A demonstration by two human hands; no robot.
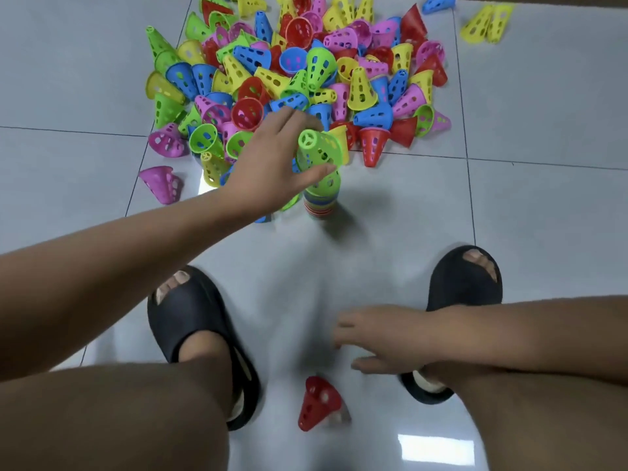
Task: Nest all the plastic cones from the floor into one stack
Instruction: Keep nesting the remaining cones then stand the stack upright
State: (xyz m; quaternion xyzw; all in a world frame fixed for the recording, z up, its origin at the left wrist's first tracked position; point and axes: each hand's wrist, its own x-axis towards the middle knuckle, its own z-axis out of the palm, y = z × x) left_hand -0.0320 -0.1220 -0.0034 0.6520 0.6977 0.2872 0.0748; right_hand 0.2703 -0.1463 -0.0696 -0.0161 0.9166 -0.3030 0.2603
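my left hand [275, 158] is stretched out over the floor [543, 205], curled round a green cone [321, 149], thumb under its wall and fingers [295, 119] over the top. the cone is tilted. its narrow capped tip points up and back toward me, and its wide mouth faces down and toward the right edge of the floor. the stack [321, 202] stands upright directly beneath it, striped with nested rims and topped in green, so the cone sits just above it. as i judge it, the whole move turns on that tilt: the cone's long axis leans off the stack's upright axis, so i'd have to swing the mouth level and the tip straight up before lowering it, or the rim may catch one side and tip the stack. my left hand is the nearer one for this, well ahead of the right. beyond the stack, toward the far edge of the floor, the big heap [299, 62] of loose cones lies jumbled in all directions, so most of the job remains. my right hand [384, 338] hangs slack and blurred, with nothing in it, over the floor between my slippers [200, 331]. a red cone [319, 402] lies on its side near it, toward the near edge.
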